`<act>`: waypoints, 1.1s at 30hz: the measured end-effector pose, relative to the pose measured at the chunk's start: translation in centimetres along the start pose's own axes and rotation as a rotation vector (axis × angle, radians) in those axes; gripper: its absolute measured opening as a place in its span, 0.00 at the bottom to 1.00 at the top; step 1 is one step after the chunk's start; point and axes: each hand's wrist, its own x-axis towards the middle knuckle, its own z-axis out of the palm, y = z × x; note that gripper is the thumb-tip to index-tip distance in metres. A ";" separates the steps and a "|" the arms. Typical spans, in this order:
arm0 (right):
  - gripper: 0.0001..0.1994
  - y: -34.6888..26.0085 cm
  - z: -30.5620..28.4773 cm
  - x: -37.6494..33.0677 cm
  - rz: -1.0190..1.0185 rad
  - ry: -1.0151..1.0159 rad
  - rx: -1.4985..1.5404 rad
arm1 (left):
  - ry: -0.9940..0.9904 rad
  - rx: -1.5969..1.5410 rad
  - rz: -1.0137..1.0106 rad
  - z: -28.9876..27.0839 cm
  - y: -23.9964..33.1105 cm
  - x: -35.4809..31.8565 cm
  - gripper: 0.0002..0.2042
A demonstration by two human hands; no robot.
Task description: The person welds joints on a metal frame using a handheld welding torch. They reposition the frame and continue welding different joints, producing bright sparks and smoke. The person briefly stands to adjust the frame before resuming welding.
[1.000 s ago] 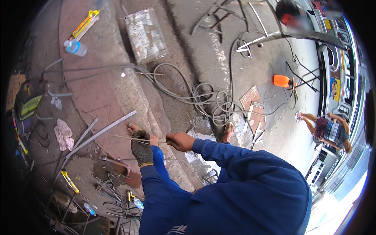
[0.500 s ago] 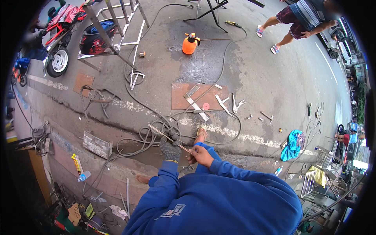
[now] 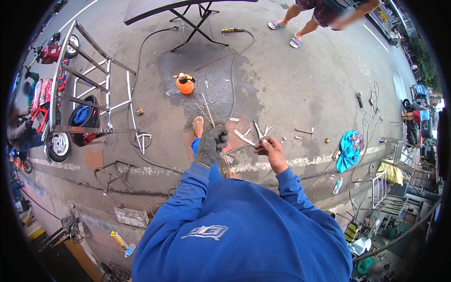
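Observation:
My left hand (image 3: 212, 144), in a grey knitted glove, is closed around a few thin rods (image 3: 207, 109). They stick out above the fist, and a thin end shows below it. My bare right hand (image 3: 272, 154) is to the right, its thumb and fingers pressed together. Whatever it pinches, if anything, is too small to make out. Just beyond its fingertips lie pale bent metal pieces (image 3: 244, 138). Beneath my hands is a brown board (image 3: 189, 139), partly hidden by my left arm and foot.
An orange spray bottle (image 3: 185, 85) stands ahead on wet pavement, near a yellow-handled clamp on a cable (image 3: 233, 30). At left is a metal ladder frame (image 3: 109, 89); a black folding table (image 3: 155, 10) is farther off. A person's legs (image 3: 307, 29), a hammer (image 3: 306, 130) and teal cloth (image 3: 347, 151) are rightward.
My hands have come apart and moved forward; the right has left the rods and swung right. I have stepped forward and the view has shifted, so the board is now under my hands.

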 end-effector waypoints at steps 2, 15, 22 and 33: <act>0.12 -3.8 -1.7 2.1 0.090 0.199 -0.136 | -0.048 0.062 -0.065 0.5 2.9 3.3 0.05; 0.14 -18.4 6.6 16.8 -0.030 0.235 -0.041 | -0.367 0.642 -0.169 17.9 18.8 18.1 0.16; 0.08 -22.3 -3.3 27.2 -0.047 0.275 0.178 | -0.520 0.845 0.134 25.7 14.3 32.5 0.16; 0.08 -31.6 -21.4 45.3 0.293 -0.007 0.118 | 0.123 0.353 -0.267 36.7 9.8 48.9 0.10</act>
